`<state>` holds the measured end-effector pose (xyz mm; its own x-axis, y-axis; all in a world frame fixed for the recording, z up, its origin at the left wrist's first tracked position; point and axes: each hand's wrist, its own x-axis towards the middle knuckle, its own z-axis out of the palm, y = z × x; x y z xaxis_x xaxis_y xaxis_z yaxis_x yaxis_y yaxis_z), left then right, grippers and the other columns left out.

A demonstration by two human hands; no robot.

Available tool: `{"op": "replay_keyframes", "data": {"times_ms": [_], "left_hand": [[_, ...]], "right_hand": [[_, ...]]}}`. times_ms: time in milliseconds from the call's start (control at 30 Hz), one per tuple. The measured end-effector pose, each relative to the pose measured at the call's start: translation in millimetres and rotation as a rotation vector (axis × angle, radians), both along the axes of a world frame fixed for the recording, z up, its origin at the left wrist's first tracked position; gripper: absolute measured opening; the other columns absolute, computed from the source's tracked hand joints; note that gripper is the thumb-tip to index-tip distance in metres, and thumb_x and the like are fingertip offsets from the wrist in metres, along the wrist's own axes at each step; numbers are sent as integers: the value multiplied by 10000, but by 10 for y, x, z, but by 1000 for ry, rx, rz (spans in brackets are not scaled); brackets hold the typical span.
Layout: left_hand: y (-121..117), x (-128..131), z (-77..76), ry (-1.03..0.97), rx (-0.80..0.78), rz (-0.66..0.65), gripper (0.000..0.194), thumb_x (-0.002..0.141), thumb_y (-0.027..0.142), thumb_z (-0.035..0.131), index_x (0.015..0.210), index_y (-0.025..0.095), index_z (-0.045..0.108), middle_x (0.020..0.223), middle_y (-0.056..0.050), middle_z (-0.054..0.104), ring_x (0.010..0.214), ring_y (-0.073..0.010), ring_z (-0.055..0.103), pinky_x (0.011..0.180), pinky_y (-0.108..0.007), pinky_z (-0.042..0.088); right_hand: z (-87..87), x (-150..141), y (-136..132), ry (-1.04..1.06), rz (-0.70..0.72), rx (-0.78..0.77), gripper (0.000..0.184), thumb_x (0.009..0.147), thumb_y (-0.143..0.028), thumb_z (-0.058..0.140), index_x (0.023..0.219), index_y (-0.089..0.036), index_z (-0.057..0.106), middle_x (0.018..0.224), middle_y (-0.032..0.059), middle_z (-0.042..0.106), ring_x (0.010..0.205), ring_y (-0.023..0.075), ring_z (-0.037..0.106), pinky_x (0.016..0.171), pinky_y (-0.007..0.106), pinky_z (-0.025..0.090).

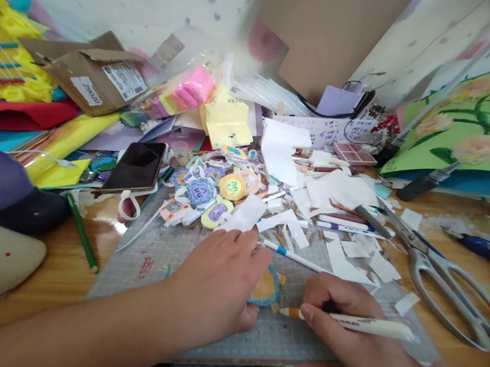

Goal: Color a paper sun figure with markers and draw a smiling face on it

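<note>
My left hand (221,283) is closed on the edge of a small rounded paper piece (267,287), coloured orange in the middle with a blue border. It is held against the grey cutting mat (130,276), and my fingers cover its left part. In my right hand (345,311) is a white marker (370,326) with an orange collar. Its tip points left, at the paper piece's lower right edge; whether it touches cannot be told. Just beyond my hands lies another white marker (294,255) with a blue band. Several coloured paper badges (200,192) are heaped behind my left hand.
Large scissors (437,274) lie at the right, near a blue-handled tool (487,249). White paper scraps (342,258) and several pens cover the mat's far right. A phone (135,166), a green pencil (82,233) and a cardboard box (94,77) are at the left.
</note>
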<state>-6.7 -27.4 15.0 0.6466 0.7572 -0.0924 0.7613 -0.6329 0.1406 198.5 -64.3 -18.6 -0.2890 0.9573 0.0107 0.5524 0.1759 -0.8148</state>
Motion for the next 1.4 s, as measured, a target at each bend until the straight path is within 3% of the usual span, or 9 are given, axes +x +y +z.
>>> {"op": "replay_keyframes", "data": {"times_ms": [733, 1400], "left_hand": [[-7, -9, -13, 7, -23, 12, 287, 693, 332, 619, 943, 206, 558, 962, -75, 548, 890, -292, 534, 775, -457, 455], [7, -13, -42, -22, -8, -2, 295, 691, 358, 637, 927, 201, 553, 951, -75, 551, 872, -296, 541, 766, -472, 462]], "right_hand": [[-44, 30, -5, 27, -10, -10, 239, 839, -278, 475, 606, -222, 471, 553, -22, 501, 510, 144, 463, 475, 254, 347], [-14, 3, 7, 4, 88, 82, 232, 827, -245, 510, 599, -203, 505, 522, -29, 533, 467, 110, 477, 437, 216, 346]]}}
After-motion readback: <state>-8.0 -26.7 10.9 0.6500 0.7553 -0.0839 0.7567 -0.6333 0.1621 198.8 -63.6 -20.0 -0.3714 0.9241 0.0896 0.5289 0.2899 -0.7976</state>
